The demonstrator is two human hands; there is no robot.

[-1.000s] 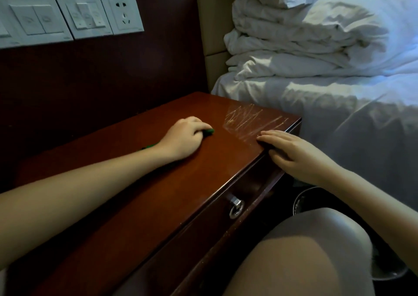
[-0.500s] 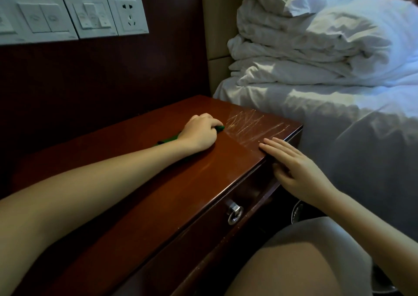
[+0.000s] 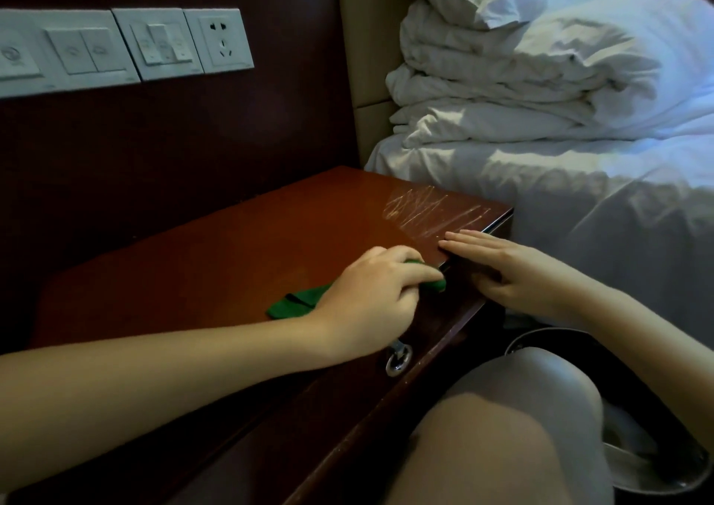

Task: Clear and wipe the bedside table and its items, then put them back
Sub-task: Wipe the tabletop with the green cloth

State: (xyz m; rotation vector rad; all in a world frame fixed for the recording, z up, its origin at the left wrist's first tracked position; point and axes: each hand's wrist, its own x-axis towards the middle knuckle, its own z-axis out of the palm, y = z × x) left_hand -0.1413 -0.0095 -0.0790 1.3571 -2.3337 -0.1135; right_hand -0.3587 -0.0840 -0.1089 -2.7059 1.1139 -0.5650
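Observation:
The dark red wooden bedside table [image 3: 239, 242] fills the middle of the view, with pale scratch marks near its right front corner. My left hand [image 3: 371, 299] presses a green cloth [image 3: 297, 303] onto the tabletop at the front edge; the cloth shows to the left of the hand and at the fingertips. My right hand [image 3: 514, 269] lies flat with fingers together over the front right edge of the table, fingertips on top, holding nothing. No other items stand on the tabletop.
A metal drawer knob [image 3: 398, 361] sits on the table's front below my left hand. A bed with a rumpled white duvet [image 3: 541, 91] stands right of the table. Wall switches and a socket [image 3: 220, 41] are above. My knee [image 3: 514, 427] and a bin [image 3: 637, 446] are at lower right.
My left hand has pulled the green cloth back from the middle of the tabletop toward the front edge, close to my right hand. My right hand stays on the front right edge.

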